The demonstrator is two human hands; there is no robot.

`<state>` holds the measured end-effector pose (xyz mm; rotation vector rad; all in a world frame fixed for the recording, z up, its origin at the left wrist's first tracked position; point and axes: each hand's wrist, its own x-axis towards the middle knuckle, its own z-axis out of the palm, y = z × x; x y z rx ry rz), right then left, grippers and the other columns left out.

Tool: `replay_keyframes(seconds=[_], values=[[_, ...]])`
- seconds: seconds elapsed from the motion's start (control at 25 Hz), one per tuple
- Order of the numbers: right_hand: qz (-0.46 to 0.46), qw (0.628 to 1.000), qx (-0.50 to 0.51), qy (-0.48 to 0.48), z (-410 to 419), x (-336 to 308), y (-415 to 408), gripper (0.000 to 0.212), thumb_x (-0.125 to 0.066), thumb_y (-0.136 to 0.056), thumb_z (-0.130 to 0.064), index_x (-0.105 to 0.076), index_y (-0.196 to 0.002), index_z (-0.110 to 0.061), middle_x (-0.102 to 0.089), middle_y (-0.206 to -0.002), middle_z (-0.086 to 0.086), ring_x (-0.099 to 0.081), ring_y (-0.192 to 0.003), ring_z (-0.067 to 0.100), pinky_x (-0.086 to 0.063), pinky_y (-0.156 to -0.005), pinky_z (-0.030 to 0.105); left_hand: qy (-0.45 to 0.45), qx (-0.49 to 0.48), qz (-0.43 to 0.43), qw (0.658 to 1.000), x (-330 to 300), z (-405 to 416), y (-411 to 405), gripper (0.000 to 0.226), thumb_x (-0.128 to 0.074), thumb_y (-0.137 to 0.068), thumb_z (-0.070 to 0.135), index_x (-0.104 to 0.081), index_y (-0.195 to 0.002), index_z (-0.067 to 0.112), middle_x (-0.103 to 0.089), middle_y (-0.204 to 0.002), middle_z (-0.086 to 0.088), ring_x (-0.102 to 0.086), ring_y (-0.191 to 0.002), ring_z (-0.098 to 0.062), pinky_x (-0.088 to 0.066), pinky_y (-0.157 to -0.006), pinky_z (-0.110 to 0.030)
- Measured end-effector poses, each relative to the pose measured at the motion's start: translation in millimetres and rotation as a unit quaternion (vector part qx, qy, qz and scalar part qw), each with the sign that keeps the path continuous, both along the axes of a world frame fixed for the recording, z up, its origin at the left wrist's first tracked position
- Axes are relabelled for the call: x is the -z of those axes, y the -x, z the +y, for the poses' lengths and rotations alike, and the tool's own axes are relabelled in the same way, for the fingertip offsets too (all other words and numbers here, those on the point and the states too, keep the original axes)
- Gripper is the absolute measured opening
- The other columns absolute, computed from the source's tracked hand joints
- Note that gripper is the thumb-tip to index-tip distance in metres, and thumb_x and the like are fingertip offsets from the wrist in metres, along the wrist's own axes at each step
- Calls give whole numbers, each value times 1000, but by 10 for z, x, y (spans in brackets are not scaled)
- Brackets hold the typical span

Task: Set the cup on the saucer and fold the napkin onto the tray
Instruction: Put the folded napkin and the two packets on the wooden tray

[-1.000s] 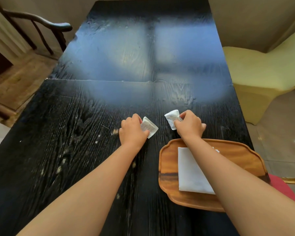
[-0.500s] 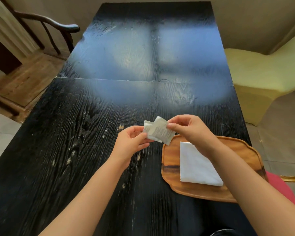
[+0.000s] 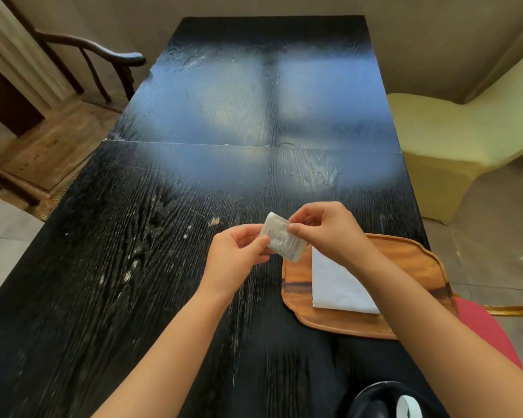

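- Table (image 3: 169,236): black wood, open raised grain, glossy enough to mirror the light.
- Tray (image 3: 405,257): warm brown wood, smooth, satin sheen.
- Napkin (image 3: 335,285): white, matt, soft.
- Packet (image 3: 283,241): whitish, printed, slightly crinkled.
- Chair (image 3: 453,128): yellow cloth, matt.

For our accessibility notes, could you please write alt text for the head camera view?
Two hands, left and right, hold a small white packet above a black table. A folded white napkin lies on a wooden tray.

Black table (image 3: 194,206), seemingly yellow chair (image 3: 453,137)
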<state>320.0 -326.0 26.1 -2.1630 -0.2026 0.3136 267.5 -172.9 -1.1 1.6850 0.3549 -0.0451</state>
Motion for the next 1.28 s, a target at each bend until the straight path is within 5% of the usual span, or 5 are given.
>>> replay_keyframes(seconds=[0.24,0.44,0.68,0.8,1.28], values=[[-367,906,8,212,-83,6,270,13,-59,-79,-20,-64,-68,-14,-60,-65,0,-53,-61,21,-37,-57,31,214,-115,93,966,-186,-234,82,22,-61,-87,31,-66,-88,10,-74,-87,-9,-72,-80,-17,-56,-69,-26],[-511,816,-10,271,-167,92,494,21,-63,-83,-15,-59,-62,-19,-57,-61,-3,-50,-60,21,-30,-65,34,189,-108,52,975,-254,-454,79,7,-65,-84,10,-69,-78,11,-73,-69,-2,-69,-67,-10,-56,-65,-21],[-126,985,119,-18,-503,-106,436,26,-61,-84,-36,-65,-105,-22,-66,-94,-6,-61,-88,12,-48,-81,37,141,-14,18,990,-235,-507,87,10,-66,-82,5,-69,-75,12,-71,-68,-1,-67,-66,-11,-57,-63,-22],[136,978,83,-133,-767,-182,340,20,-62,-85,-30,-70,-99,-19,-72,-93,-5,-64,-90,7,-49,-69,16,126,49,14,991,-252,-615,67,6,-66,-82,4,-69,-78,8,-72,-70,-2,-67,-66,-9,-54,-59,-20],[120,960,214,-136,-1628,46,409,8,-69,-79,-9,-71,-87,-12,-67,-72,-1,-56,-59,6,-44,-54,20,-25,97,-35,994,-104,-1505,-29,20,-64,-86,14,-66,-105,12,-70,-94,2,-66,-88,-7,-55,-75,-21]])
